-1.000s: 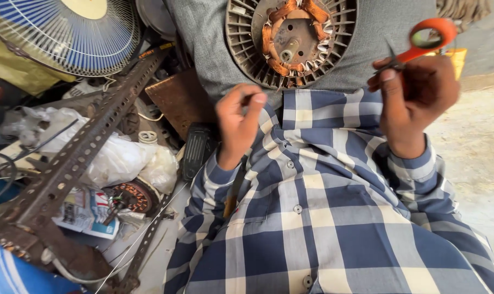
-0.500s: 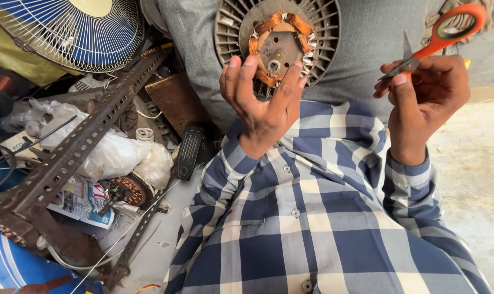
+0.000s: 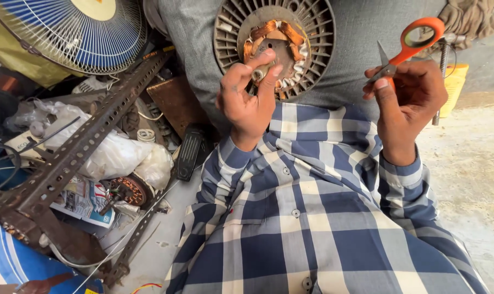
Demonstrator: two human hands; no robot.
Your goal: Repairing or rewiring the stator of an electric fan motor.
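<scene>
From the head camera, the left hand [image 3: 249, 103] is up in front of the person, and its thumb and first finger pinch a small grey metal piece at the middle of a round fan motor [image 3: 274, 46]. The motor rests on the person's lap, just past the left hand, and it has orange copper wire coils [image 3: 290, 32] wrapped around its middle. The right hand [image 3: 407, 103] is off to the side, well apart from the motor, and its fingers are curled tight around a pair of orange scissors [image 3: 407, 46]. The blades of the scissors look closed and point up and toward the left hand. Far out past the left hand sits a blue fan [image 3: 67, 30] with a wire cage. Below that fan, a long rusty metal bar with holes [image 3: 78, 149] lies across a pile of junk.
</scene>
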